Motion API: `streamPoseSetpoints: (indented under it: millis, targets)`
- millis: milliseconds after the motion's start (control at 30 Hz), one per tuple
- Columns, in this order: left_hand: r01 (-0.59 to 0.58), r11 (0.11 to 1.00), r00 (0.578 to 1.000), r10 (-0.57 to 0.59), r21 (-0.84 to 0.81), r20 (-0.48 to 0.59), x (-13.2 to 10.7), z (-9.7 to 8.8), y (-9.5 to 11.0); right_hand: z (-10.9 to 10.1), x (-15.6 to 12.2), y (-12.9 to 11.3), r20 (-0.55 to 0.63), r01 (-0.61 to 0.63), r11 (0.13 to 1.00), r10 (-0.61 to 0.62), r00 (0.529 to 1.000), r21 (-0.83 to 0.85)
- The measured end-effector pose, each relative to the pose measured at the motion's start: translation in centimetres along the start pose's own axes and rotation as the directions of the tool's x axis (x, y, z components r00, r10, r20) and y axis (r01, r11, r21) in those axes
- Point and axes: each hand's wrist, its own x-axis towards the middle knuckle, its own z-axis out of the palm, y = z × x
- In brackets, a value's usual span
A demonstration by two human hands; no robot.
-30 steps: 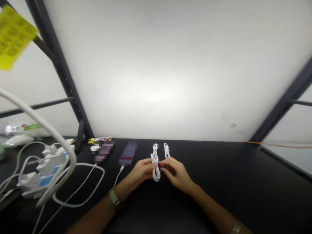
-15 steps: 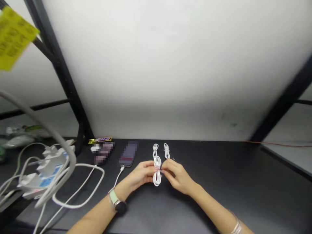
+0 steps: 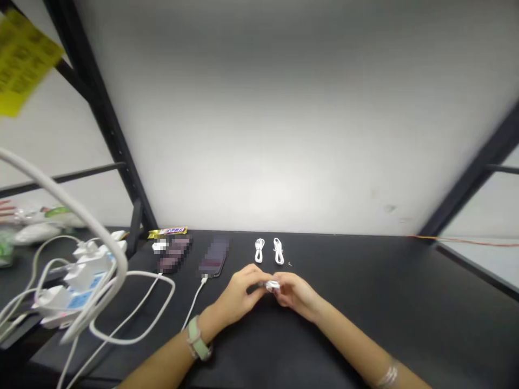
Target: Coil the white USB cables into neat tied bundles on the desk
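Note:
Between my two hands is a coiled white charging cable (image 3: 272, 286), seen nearly end-on and partly covered by fingers. My left hand (image 3: 242, 292) pinches it from the left, thumb and index finger together at its near end. From the right, my right hand (image 3: 295, 293) has its fingers closed around the bundle. Beyond the hands, two more coiled white cables lie on the black table: one tied bundle (image 3: 259, 250) on the left and another bundle (image 3: 278, 251) on the right.
Two phones, one phone (image 3: 175, 254) and another phone (image 3: 214, 256), lie at left with white cords attached. A power strip (image 3: 77, 286) with several chargers stands far left under a looping thick white cable (image 3: 81, 210). A yellow snack wrapper (image 3: 167, 232) lies by the wall.
The coiled cable has turned from upright to nearly end-on and shifted slightly right. My left wrist has rotated, and my right fingers now wrap the bundle.

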Motion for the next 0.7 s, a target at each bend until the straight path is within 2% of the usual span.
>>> streamPoseSetpoints:
  millis: [100,167,233,333,400,467,567,700]
  targets:
    - [-0.127,0.985,0.991,0.122,0.12,0.046,-0.2,0.0,0.1,-0.2,-0.1,-0.1,0.029,-0.089,0.996,0.088,0.996,0.029]
    - [-0.139,0.983,0.99,0.136,0.117,0.031,-0.2,0.2,0.0,-0.1,-0.2,-0.2,0.032,-0.083,0.996,0.082,0.996,0.03]
    - [-0.069,0.996,0.997,0.071,0.057,-0.035,-0.2,0.3,-0.3,0.1,-0.4,-0.4,0.015,-0.025,1.0,0.024,1.0,0.007]
    - [0.122,0.978,0.979,-0.147,-0.171,-0.139,0.1,0.5,-0.8,0.4,-0.5,-0.8,-0.07,0.202,0.961,-0.218,0.973,-0.188]
    - [0.219,0.903,0.95,-0.284,-0.371,-0.13,0.4,0.5,-1.1,0.4,-0.6,-0.8,-0.074,0.34,0.862,-0.393,0.916,-0.377]
    - [0.277,0.813,0.927,-0.367,-0.512,-0.082,0.6,0.5,-1.3,0.4,-0.7,-0.8,-0.035,0.406,0.738,-0.502,0.864,-0.539]
    - [0.31,0.739,0.912,-0.409,-0.598,-0.032,0.8,0.5,-1.4,0.5,-0.9,-0.7,0.03,0.432,0.527,-0.608,0.794,-0.732]
    - [0.335,0.701,0.906,-0.424,-0.63,0.009,0.8,0.5,-1.5,0.8,-1.3,-0.8,0.155,0.464,0.296,-0.683,0.714,-0.835]
